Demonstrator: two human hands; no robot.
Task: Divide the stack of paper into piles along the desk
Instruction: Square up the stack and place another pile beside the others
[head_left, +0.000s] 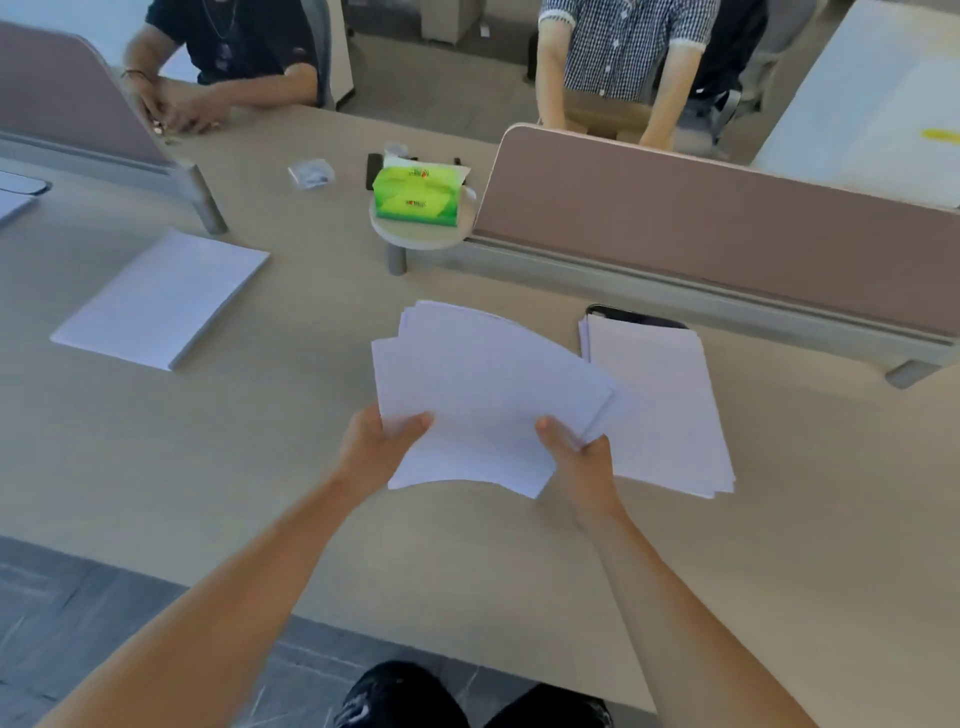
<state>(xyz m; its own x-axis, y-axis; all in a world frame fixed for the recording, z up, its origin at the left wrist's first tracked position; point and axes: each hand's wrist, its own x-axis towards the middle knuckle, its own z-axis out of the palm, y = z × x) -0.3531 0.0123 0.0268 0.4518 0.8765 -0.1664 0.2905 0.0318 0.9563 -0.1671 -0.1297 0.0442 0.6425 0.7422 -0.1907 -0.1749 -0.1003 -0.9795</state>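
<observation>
Head view: left hand (382, 441) and right hand (576, 452), arms extended, each pinch a near corner of the fanned sheaf of white sheets (483, 400), thumbs on top, above the beige wooden desk (311, 519), overlapping a white paper pile (670, 410).

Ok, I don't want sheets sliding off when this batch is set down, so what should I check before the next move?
Left hand grips the held sheets: ok.
Right hand grips them too: ok.
Held sheets squared up: not ok, they are fanned.
Bare desk between left pile and right pile: ok.
Held sheets clear of right pile: cannot tell, they overlap it in view.
Phone away from right pile: not ok, the pile's far edge hides part of it.
</observation>
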